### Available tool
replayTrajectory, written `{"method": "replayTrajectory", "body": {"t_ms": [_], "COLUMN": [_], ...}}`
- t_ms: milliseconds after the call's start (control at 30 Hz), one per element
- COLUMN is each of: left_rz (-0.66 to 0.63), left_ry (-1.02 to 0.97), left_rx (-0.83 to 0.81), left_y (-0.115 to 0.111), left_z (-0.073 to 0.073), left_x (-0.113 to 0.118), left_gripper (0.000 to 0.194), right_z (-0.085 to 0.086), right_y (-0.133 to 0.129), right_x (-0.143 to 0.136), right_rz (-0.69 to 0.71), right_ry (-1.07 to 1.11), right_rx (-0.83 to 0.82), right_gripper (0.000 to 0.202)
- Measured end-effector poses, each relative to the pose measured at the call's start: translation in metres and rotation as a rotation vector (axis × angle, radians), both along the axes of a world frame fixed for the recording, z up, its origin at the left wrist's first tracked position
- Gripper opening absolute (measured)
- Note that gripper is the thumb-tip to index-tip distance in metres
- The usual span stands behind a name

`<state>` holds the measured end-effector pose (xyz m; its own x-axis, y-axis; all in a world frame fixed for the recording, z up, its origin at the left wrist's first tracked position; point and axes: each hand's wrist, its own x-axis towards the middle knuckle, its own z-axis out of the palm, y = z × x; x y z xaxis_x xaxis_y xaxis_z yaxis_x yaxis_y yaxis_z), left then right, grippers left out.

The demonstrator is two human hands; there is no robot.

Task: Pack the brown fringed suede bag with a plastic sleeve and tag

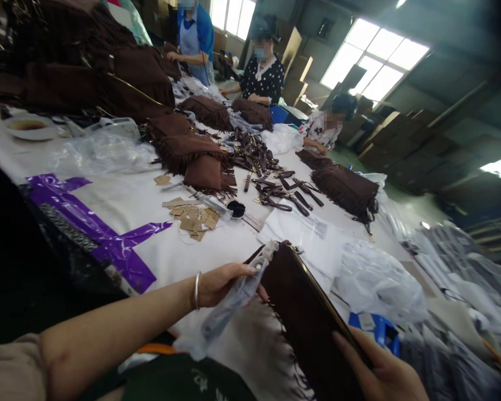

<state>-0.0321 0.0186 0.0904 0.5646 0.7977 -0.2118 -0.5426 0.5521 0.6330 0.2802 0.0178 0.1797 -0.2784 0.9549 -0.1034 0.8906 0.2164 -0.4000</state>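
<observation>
Head view: dark brown fringed bag held tilted off the near edge of the worktop, zip edge uppermost, fringe hanging below. Left hand closed on the bag's upper corner together with a clear plastic sleeve that trails down from that corner. Right hand wrapped under the bag's lower right edge, thumb lying along the gold zip line. Hands well apart, both clamped on the bag.

To do the step well, probably: keep the bag taut between both grips, pinch the sleeve's mouth firmly at the corner, stop the fringe bunching or snagging in the film, and keep the thumb off the zip teeth.

Just beyond, on the worktop: white printed sheets and crumpled clear bags. Further towards the middle, a scatter of tan paper tags, a small black round thing, loose brown straps. Purple tape along the left edge. More fringed bags piled towards the far end, where three other people work at the far edge.
</observation>
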Motion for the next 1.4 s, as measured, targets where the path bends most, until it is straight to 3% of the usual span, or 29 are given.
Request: {"method": "replayTrajectory", "body": {"t_ms": [100, 200, 367, 467, 500, 567, 700, 767, 800, 867, 933, 1033, 1100, 1233, 1400], "left_rz": [-0.054, 0.002, 0.110, 0.133, 0.127, 0.092, 0.034, 0.063, 0.073, 0.079, 0.074, 0.028, -0.011, 0.006, 0.009], "left_ry": [-0.029, 0.106, 0.257, 0.298, 0.324, 0.411, 0.591, 0.632, 0.640, 0.637, 0.643, 0.680, 0.684, 0.711, 0.801], "left_rx": [-0.011, 0.035, 0.233, 0.288, 0.287, 0.232, -0.042, -0.117, -0.132, -0.141, -0.151, -0.160, -0.156, -0.168, -0.140], "left_y": [0.016, 0.052, 0.117, 0.119, 0.111, 0.086, 0.013, -0.019, -0.032, -0.051, -0.062, -0.072, -0.076, -0.074, -0.072], "left_z": [-0.016, -0.017, 0.019, 0.034, 0.031, 0.012, -0.059, -0.087, -0.095, -0.100, -0.096, -0.085, -0.080, -0.072, -0.067], "left_x": [0.016, 0.014, -0.011, -0.032, -0.039, -0.054, -0.074, -0.078, -0.079, -0.077, -0.072, -0.058, -0.049, -0.044, -0.046], "left_gripper": [0.042, 0.040, 0.038, 0.048, 0.049, 0.049, 0.052, 0.060, 0.063, 0.064, 0.059, 0.048, 0.049, 0.048, 0.046], "right_z": [-0.003, -0.001, 0.020, 0.018, 0.009, -0.026, -0.137, -0.184, -0.200, -0.215, -0.211, -0.187, -0.170, -0.151, -0.166], "right_y": [0.010, 0.029, 0.058, 0.060, 0.056, 0.044, -0.003, -0.028, -0.038, -0.049, -0.049, -0.037, -0.030, -0.027, -0.036], "right_x": [-0.005, -0.007, -0.004, -0.004, -0.006, -0.012, -0.031, -0.036, -0.037, -0.031, -0.020, -0.008, -0.015, -0.070, -0.154], "right_rz": [0.000, 0.037, 0.053, 0.163, 0.203, 0.261, 0.334, 0.330, 0.323, 0.334, 0.376, 0.395, 0.361, 0.348, 0.376], "right_ry": [0.016, -0.099, -0.269, -0.208, -0.188, -0.149, -0.039, -0.003, 0.011, 0.035, 0.065, 0.113, 0.151, 0.176, 0.067], "right_rx": [-0.026, 0.062, 0.460, 0.634, 0.656, 0.651, 0.540, 0.475, 0.445, 0.388, 0.347, 0.268, 0.239, 0.309, 0.268], "right_gripper": [0.039, 0.035, 0.031, 0.030, 0.030, 0.033, 0.039, 0.043, 0.045, 0.047, 0.045, 0.035, 0.029, 0.040, 0.069]}}
